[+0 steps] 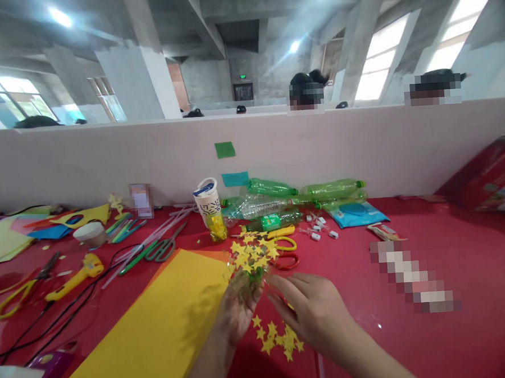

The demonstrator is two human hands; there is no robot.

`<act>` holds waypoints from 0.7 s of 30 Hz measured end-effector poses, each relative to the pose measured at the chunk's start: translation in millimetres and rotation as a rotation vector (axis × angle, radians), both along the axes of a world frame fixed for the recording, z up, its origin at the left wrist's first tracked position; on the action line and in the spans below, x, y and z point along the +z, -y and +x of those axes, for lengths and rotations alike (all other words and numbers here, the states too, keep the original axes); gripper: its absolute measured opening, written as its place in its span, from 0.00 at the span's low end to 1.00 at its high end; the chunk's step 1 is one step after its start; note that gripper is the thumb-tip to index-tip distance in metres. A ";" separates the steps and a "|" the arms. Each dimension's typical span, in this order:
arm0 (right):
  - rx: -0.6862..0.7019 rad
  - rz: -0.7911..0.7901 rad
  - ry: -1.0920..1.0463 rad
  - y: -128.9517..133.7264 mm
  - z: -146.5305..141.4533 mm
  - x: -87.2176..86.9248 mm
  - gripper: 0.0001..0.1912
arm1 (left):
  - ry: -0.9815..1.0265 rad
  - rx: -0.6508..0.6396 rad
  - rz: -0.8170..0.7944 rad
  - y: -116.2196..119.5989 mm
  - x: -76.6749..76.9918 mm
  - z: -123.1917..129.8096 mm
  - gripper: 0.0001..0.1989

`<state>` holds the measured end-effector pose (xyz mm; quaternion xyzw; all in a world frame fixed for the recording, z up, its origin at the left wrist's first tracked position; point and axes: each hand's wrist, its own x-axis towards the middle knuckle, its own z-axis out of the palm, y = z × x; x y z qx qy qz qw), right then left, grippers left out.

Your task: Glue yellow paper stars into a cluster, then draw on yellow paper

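My left hand [242, 301] is closed around the base of a green, see-through plastic piece [255, 274] topped with a cluster of yellow star cutouts [253, 251]. Close on its right is my right hand [313, 302], with thumb and index finger apart and the index fingertip at the piece's edge. I cannot tell whether that fingertip touches it. Loose yellow stars [279, 338] lie on the red tabletop below my hands. Just beyond the cluster are scissors with yellow and red handles [288, 261] and a yellow-handled cutter [281, 232], both partly hidden.
Yellow paper [141, 327] lies at left. Beyond it are grey scissors [162, 250], a yellow glue gun [76, 277] with a cord, and yellow-handled scissors [17, 297]. A white cup [207, 200], green plastic bottles [272, 186] and a blue packet [357, 214] stand or lie by the partition [148, 155].
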<state>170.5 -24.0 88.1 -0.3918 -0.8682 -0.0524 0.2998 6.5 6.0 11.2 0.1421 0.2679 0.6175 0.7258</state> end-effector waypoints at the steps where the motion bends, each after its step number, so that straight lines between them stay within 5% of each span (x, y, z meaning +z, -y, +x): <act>1: -0.002 0.000 -0.005 -0.2 -0.2 -0.4 0.09 | 0.001 0.003 -0.006 0.2 0.4 0.1 0.11; 21: -0.005 -0.115 -0.079 0.5 0.2 2.4 0.08 | 0.002 -0.011 -0.045 -1.4 -3.0 -1.1 0.15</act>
